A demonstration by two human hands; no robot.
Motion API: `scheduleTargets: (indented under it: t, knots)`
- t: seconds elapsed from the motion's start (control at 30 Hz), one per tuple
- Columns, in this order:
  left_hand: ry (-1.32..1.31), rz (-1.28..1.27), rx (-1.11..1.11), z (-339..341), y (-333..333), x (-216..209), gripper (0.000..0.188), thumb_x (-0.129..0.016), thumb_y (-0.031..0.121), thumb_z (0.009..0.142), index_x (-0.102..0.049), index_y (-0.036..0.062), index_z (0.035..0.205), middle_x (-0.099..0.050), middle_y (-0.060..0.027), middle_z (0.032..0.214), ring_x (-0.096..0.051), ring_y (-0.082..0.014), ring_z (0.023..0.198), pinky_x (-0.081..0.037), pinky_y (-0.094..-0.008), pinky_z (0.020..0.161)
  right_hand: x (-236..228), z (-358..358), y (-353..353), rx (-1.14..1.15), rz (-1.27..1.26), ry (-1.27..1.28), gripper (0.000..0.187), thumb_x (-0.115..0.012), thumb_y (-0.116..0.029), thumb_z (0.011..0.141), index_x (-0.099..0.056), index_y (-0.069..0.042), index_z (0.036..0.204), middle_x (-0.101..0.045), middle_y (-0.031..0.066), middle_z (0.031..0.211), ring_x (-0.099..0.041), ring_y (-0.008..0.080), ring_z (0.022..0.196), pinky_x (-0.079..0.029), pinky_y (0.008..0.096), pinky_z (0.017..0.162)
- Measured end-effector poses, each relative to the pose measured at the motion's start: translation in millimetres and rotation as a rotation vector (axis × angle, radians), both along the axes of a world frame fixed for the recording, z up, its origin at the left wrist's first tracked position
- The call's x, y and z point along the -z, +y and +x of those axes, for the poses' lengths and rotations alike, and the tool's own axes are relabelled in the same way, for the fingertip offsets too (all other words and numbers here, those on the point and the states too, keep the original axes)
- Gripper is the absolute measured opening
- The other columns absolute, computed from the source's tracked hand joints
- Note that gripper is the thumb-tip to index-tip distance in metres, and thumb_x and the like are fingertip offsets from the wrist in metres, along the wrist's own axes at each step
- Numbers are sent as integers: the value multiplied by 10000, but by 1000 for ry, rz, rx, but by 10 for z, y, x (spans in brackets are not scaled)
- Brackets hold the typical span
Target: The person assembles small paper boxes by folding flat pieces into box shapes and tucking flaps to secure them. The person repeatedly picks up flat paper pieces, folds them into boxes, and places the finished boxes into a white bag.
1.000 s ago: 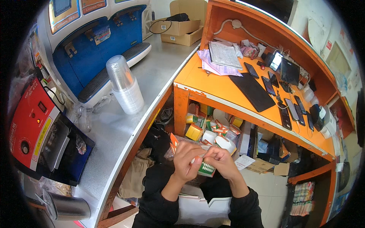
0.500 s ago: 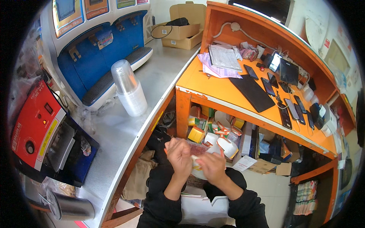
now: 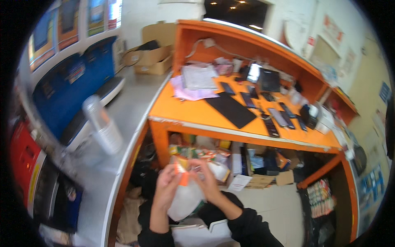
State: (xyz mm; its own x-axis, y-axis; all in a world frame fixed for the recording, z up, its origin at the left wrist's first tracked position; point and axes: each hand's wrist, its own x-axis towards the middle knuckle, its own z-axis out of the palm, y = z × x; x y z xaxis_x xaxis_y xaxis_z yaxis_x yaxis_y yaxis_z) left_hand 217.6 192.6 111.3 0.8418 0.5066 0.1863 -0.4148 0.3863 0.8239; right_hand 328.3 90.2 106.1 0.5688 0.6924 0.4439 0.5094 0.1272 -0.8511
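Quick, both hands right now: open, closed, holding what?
Left hand: closed, pinching a small orange packet at its top.
Right hand: fingers closed on the same packet; the grip itself is blurred.

A small orange packet (image 3: pixel 181 171) sits near the lower middle of the scene, pinched at its top between the fingertips of both hands, left hand (image 3: pixel 164 191) and right hand (image 3: pixel 207 183). It is blurred, roughly upright, with a paler patch near its upper edge. Just below it hangs a white plastic bag (image 3: pixel 185 201), slack and crumpled, between the two wrists, above the person's dark lap.
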Motion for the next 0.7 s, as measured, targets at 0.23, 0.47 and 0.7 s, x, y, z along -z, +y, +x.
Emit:
scheduleTargets:
  t: [0.23,0.47,0.7]
  knots:
    - [-58,-105,-367,51,51,18,263,-631,-21,812,-532,-16,1055,-629,-103,995,-599,-117,886,-461,-227,795,-30,-84,-72,-314,154,314,211,-579,-86,888,-553,15,1071,-572,80,1061,-559,126,996,-454,244,822]
    - [-9,248,-666,107,-39,57,201,-726,-60,706,-594,-14,850,-643,-79,868,-584,-98,781,-448,-216,704,13,-34,-76,-60,235,388,63,-621,-39,851,-611,12,885,-589,35,859,-551,75,711,-453,202,636]
    - [1,569,-888,169,-187,38,155,-723,-71,689,-635,-24,807,-663,-104,809,-620,-157,757,-464,-252,713,-44,-17,-115,13,199,293,76,-624,-61,854,-614,13,867,-567,16,819,-531,53,668,-430,184,557]
